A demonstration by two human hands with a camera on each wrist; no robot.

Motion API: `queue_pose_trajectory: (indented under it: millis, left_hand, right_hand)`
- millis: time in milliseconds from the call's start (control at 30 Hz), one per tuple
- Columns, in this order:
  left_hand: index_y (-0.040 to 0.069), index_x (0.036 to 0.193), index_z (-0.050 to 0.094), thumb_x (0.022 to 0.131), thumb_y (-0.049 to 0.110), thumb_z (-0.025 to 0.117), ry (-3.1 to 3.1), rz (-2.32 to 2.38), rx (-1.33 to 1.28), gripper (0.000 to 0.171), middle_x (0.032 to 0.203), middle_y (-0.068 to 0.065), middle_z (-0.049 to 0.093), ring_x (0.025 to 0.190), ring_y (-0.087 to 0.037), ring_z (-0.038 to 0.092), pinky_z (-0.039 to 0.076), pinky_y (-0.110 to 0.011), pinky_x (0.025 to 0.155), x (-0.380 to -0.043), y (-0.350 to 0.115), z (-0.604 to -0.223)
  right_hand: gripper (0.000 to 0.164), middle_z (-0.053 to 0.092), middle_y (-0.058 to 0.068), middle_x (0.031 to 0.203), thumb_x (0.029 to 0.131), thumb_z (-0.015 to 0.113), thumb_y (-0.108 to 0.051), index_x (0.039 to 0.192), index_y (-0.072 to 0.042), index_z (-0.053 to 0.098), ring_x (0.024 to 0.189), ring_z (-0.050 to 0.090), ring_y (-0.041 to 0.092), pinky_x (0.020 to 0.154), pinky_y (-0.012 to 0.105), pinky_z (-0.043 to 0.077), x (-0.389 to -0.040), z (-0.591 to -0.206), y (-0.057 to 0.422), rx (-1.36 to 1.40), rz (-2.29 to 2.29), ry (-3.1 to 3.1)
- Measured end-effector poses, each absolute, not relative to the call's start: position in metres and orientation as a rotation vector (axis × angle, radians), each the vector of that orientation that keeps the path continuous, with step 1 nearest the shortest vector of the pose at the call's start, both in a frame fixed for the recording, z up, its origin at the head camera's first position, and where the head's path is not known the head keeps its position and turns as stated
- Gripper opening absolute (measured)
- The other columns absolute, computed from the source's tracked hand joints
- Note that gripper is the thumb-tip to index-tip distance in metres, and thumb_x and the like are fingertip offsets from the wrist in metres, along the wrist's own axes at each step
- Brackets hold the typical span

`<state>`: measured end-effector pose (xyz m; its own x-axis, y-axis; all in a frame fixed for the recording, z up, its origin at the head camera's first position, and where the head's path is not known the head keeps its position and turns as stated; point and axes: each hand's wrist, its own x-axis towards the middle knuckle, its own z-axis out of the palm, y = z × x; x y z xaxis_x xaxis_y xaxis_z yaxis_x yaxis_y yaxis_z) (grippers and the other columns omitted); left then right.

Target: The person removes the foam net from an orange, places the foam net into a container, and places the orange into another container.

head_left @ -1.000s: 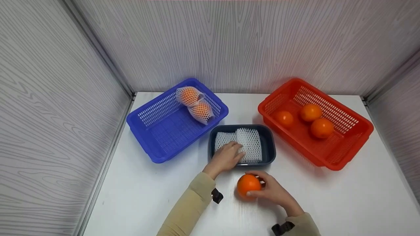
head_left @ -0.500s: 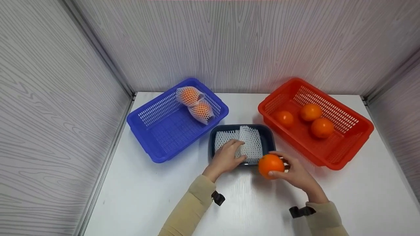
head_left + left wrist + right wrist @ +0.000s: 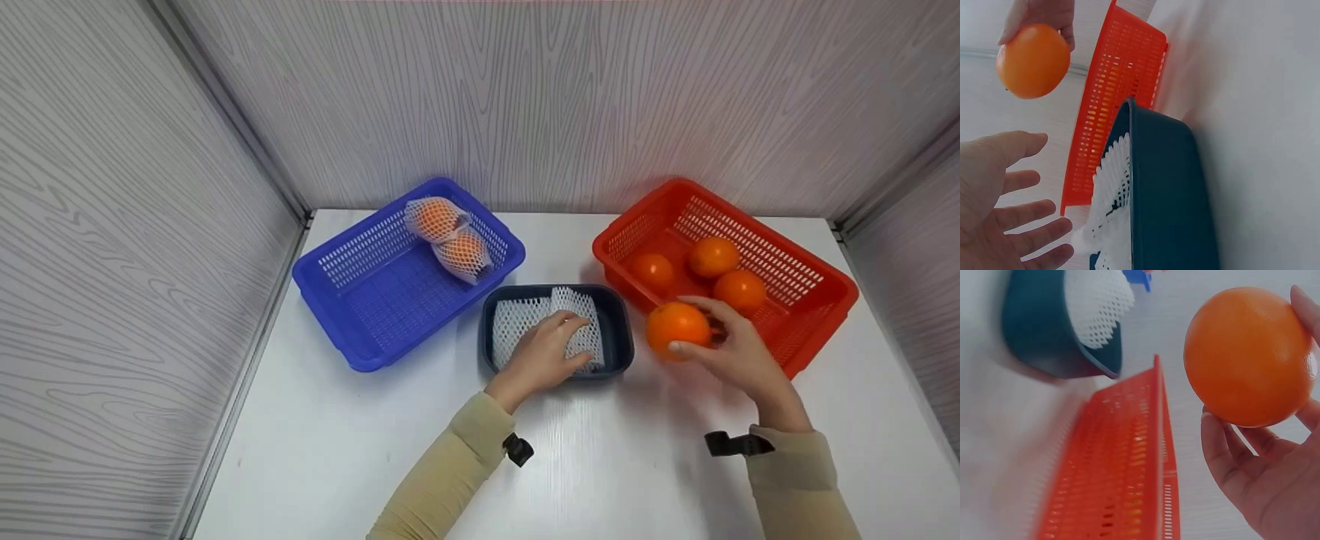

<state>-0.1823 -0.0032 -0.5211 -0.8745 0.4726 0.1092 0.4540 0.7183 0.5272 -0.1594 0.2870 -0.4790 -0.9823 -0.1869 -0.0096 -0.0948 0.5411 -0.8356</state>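
My right hand (image 3: 739, 352) grips an orange (image 3: 677, 330) between thumb and fingers, raised at the near left edge of the red basket (image 3: 814, 341). In the right wrist view the orange (image 3: 1249, 357) fills the curve of the fingers. My left hand (image 3: 541, 356) hovers over the dark blue-green bin (image 3: 621, 337), its fingers spread and holding nothing, as the left wrist view of the hand (image 3: 1008, 202) shows. White foam net sleeves (image 3: 517, 319) lie inside that bin, partly hidden by the hand.
Several loose oranges (image 3: 714, 257) sit in the red basket. At the left stands a blue basket (image 3: 330, 300) with two oranges in foam nets (image 3: 463, 251). Grey wood-grain panels (image 3: 525, 105) close off the back and sides of the white table (image 3: 300, 450).
My right hand has lifted the orange from the table in front of the bin and carried it right and away to the red basket's edge. The left hand has shifted slightly right.
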Motion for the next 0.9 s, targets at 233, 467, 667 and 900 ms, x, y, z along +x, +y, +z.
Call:
queue_pose_trajectory:
  millis: [233, 467, 667, 900]
  left_hand:
    - [0.017, 0.136, 0.058, 0.091, 0.038, 0.069, 2.883, 0.805, 0.804, 0.05, 0.135, -0.003, 0.055, 0.121, -0.019, 0.054, 0.044, -0.035, 0.1, -0.182, 0.009, -0.517]
    - [0.016, 0.137, 0.057, 0.092, 0.04, 0.067, 2.887, 0.75, 0.856, 0.051, 0.135, -0.004, 0.055, 0.123, -0.018, 0.052, 0.043, -0.035, 0.102, -0.184, 0.021, -0.517]
    - [0.018, 0.139, 0.055, 0.094, 0.041, 0.064, 2.888, 0.67, 0.901, 0.052, 0.139, -0.003, 0.053, 0.128, -0.017, 0.048, 0.037, -0.033, 0.107, -0.186, 0.034, -0.514]
    - [0.017, 0.142, 0.053, 0.095, 0.04, 0.062, 2.903, 0.589, 0.988, 0.053, 0.14, -0.002, 0.052, 0.128, -0.017, 0.048, 0.035, -0.031, 0.109, -0.192, 0.052, -0.513]
  right_hand:
    - [0.078, 0.042, 0.009, 0.14, 0.082, 0.076, -0.047, 0.147, -0.02, 0.043, 0.119, 0.041, 0.032, 0.092, 0.047, 0.045, -0.176, -0.463, 0.302, -0.108, -1.396, 2.681]
    - [0.086, 0.04, 0.01, 0.144, 0.08, 0.075, -0.052, 0.15, -0.02, 0.038, 0.12, 0.04, 0.034, 0.086, 0.032, 0.048, -0.194, -0.451, 0.313, -0.011, -1.346, 2.669]
    - [0.088, 0.041, 0.011, 0.141, 0.079, 0.075, -0.054, 0.151, -0.021, 0.036, 0.12, 0.039, 0.034, 0.086, 0.031, 0.048, -0.209, -0.444, 0.319, 0.008, -1.316, 2.662]
    - [0.087, 0.042, 0.011, 0.137, 0.078, 0.075, -0.056, 0.15, -0.022, 0.037, 0.119, 0.04, 0.033, 0.083, 0.032, 0.05, -0.224, -0.444, 0.326, 0.021, -1.31, 2.643]
